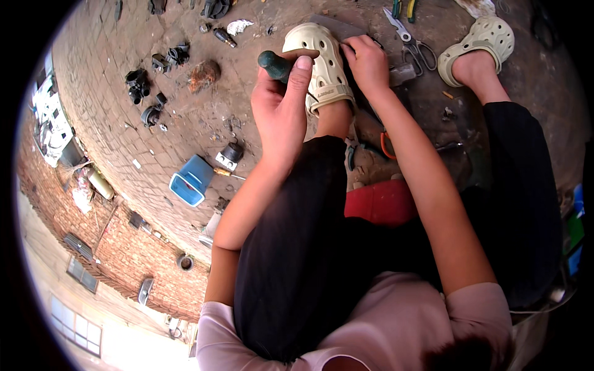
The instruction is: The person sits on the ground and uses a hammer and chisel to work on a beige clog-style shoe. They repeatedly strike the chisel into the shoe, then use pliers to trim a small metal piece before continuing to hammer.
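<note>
My left hand [281,108] is closed round a tool with a dark green handle [272,63], its thumb on top beside a short brown piece, above the cream clog [325,74] on my left foot. My right hand [366,65] reaches to the right of that clog, fingers bent at a flat dark plate [337,26]; what they grip is partly hidden. Scissors with black handles [417,52] lie just right of it, near a metal block [402,75]. Below, pliers [354,154] and a red seat-like object [380,203] show between my legs.
Dark small parts [137,85] are scattered on the ground to the left, with a blue tub [190,179] and a screwdriver [226,173]. My other clogged foot [473,46] rests at right. A brick wall [148,260] runs along the lower left.
</note>
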`<state>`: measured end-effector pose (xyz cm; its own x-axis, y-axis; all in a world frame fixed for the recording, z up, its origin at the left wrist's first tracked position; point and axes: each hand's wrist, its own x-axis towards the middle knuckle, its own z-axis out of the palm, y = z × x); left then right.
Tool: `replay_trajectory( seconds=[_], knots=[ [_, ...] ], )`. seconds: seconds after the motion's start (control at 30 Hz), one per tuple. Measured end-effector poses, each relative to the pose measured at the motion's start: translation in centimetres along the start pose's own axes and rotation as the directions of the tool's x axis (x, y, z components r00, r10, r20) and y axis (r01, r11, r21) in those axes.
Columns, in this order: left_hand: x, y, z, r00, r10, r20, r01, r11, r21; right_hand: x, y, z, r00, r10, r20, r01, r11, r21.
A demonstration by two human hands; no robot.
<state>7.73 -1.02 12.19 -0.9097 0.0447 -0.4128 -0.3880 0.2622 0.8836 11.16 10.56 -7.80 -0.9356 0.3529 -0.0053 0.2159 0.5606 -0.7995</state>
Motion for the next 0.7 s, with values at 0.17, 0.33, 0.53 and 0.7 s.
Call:
replay_trajectory(
  seconds=[0.17, 0.33, 0.53, 0.7],
  knots=[
    [0.2, 0.0, -0.3, 1.0, -0.003, -0.004, 0.003, 1.0, 0.003, -0.4, -0.1, 0.2, 0.997, 0.073, 0.002, -0.073, 0.991, 0.116],
    [1.3, -1.1, 0.1, 0.997, 0.074, 0.034, -0.073, 0.997, -0.016, -0.6, 0.5, 0.0, 0.993, 0.119, 0.013, -0.119, 0.981, 0.151],
    [5.5, -4.9, 0.3, 0.976, 0.197, 0.091, -0.207, 0.971, 0.118, -2.5, 0.7, -2.5, 0.95, 0.289, -0.117, -0.264, 0.945, 0.194],
    [9.4, -7.5, 1.4, 0.936, 0.266, 0.231, -0.337, 0.865, 0.37, -7.9, 2.8, -5.0, 0.923, 0.311, -0.225, -0.332, 0.941, -0.059]
  ],
)
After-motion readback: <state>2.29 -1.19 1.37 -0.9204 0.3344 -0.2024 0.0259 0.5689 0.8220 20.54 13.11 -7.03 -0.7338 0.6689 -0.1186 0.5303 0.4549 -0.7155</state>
